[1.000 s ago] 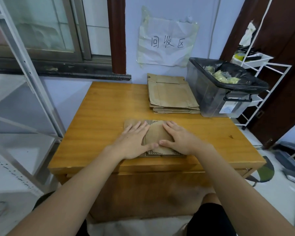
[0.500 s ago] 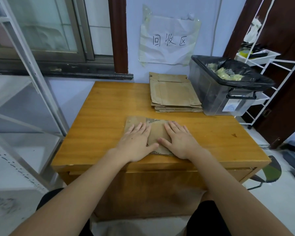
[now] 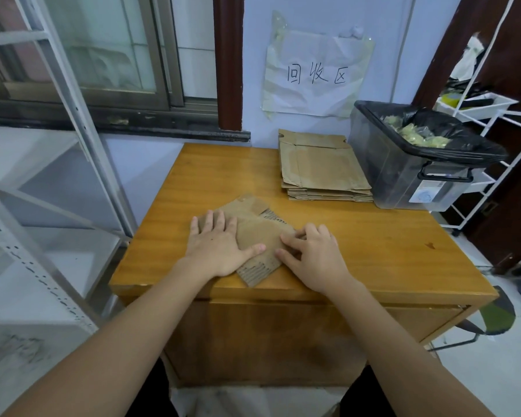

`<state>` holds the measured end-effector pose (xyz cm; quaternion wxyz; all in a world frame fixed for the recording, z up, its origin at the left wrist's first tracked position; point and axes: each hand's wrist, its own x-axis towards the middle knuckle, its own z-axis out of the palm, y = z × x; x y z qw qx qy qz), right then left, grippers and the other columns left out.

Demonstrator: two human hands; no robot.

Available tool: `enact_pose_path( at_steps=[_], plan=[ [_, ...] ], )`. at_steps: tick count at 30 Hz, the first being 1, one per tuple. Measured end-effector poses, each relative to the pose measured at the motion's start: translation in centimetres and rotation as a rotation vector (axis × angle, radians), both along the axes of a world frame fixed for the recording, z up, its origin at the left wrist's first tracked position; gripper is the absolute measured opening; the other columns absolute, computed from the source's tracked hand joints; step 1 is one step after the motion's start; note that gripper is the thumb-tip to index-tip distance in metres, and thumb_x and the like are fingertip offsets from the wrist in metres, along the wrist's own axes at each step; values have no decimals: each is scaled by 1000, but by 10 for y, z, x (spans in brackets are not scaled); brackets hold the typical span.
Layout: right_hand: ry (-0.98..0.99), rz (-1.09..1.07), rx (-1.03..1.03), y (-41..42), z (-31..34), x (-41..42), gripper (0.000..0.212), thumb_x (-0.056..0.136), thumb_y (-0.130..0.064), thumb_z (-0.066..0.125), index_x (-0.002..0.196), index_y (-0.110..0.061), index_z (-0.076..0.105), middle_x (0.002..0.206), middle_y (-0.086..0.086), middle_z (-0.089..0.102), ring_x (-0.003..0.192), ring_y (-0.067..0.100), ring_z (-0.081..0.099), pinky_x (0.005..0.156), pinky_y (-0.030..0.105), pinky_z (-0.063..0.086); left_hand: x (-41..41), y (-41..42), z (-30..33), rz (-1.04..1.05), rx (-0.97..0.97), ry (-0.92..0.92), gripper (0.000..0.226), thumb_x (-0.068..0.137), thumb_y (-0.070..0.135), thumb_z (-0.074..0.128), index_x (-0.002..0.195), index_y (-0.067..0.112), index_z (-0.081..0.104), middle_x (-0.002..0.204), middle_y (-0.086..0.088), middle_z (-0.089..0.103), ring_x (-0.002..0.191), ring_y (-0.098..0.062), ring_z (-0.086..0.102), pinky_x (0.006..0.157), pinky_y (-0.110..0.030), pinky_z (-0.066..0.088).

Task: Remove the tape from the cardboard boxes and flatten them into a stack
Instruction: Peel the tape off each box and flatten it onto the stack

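Brown flattened cardboard box [image 3: 253, 233] lies near the table [image 3: 373, 242] front edge, left hand [image 3: 220, 245] pressing it flat-fingered, right hand [image 3: 313, 254] resting on it with fingers loosely curled.

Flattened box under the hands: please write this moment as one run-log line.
flattened box: flat on table | left hand: pressing | right hand: fingers curled at edge | stack: beside bin

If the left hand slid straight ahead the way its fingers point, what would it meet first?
The left hand lies flat on the flattened box, fingers pointing toward the wall. Past the box's far edge only bare table shows, so the way looks free; the stack sits off to the right.
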<state>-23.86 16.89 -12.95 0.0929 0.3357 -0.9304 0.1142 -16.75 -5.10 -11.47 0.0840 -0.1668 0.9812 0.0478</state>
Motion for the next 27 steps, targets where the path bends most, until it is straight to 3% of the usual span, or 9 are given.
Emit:
enact_pose_path(
  at_steps=[2, 5, 7, 10, 12, 14, 19, 22, 27],
  plan=[
    [8, 73, -36, -4, 0, 5, 51, 95, -67, 42, 127, -37, 69, 99, -6, 51, 92, 17, 44, 94, 41, 41, -3, -11, 4, 27, 37, -6, 127, 66, 107, 6, 167, 30, 5, 174, -8, -6, 160, -31, -10, 126, -59, -6],
    [-29, 153, -65, -18, 8, 5, 43, 98, -58, 46, 112, -32, 77, 89, -7, 56, 87, 14, 54, 112, 45, 34, -9, -22, 6, 71, 83, 9, 125, 64, 109, 9, 166, 37, 7, 173, -9, -7, 159, -34, -11, 126, -58, -7],
    [-23, 168, -75, -31, 15, -1, 40, 100, -53, 47, 107, -27, 76, 86, -9, 61, 85, 13, 57, 111, 45, 37, -12, -29, 1, 35, 82, 45, 120, 67, 107, 15, 166, 39, 5, 173, -9, -10, 159, -34, -13, 127, -57, -7],
    [-22, 124, -72, -54, 24, -14, 44, 102, -52, 47, 135, -28, 63, 119, -2, 64, 108, 20, 54, 101, 43, 44, -14, -38, -6, -60, 88, 84, 115, 72, 105, 17, 166, 39, 4, 173, -5, -14, 159, -27, -17, 128, -51, -7],
    [-116, 46, 2, -73, 26, -26, 55, 104, -56, 40, 151, -29, 47, 153, 6, 44, 136, 28, 40, 114, 45, 35, -16, -45, -7, -123, 78, 80, 111, 75, 102, 16, 165, 39, 2, 173, -4, -15, 159, -23, -17, 129, -48, -7],
    [-240, -8, 58, -89, 21, -38, 63, 105, -59, 33, 160, -28, 31, 168, 12, 18, 153, 33, 19, 124, 46, 18, -18, -49, -6, -166, 72, 71, 104, 80, 98, 13, 165, 39, 0, 173, -2, -16, 159, -20, -18, 129, -45, -7],
    [-281, -88, 177, -102, -1, -39, 74, 102, -68, 14, 164, -28, 7, 169, 20, -3, 157, 33, -5, 127, 48, -1, -20, -48, -11, -122, 46, 109, 86, 91, 86, 2, 165, 42, 1, 173, 6, -12, 158, -17, -17, 129, -45, -9],
    [-273, -99, 169, -100, -1, -38, 76, 100, -71, 13, 164, -30, 10, 169, 20, 5, 157, 34, -2, 127, 48, -1, -19, -46, -14, -57, 31, 123, 81, 93, 83, 5, 164, 45, 3, 174, 5, -11, 159, -20, -17, 128, -49, -9],
    [-271, -76, 76, -97, -1, -35, 77, 101, -69, 22, 163, -22, 19, 167, 18, 18, 156, 30, 9, 127, 48, 2, -14, -44, -15, 111, 7, 169, 95, 86, 90, 2, 166, 39, 10, 174, -8, 0, 160, -26, -6, 126, -56, -11]
  ],
)
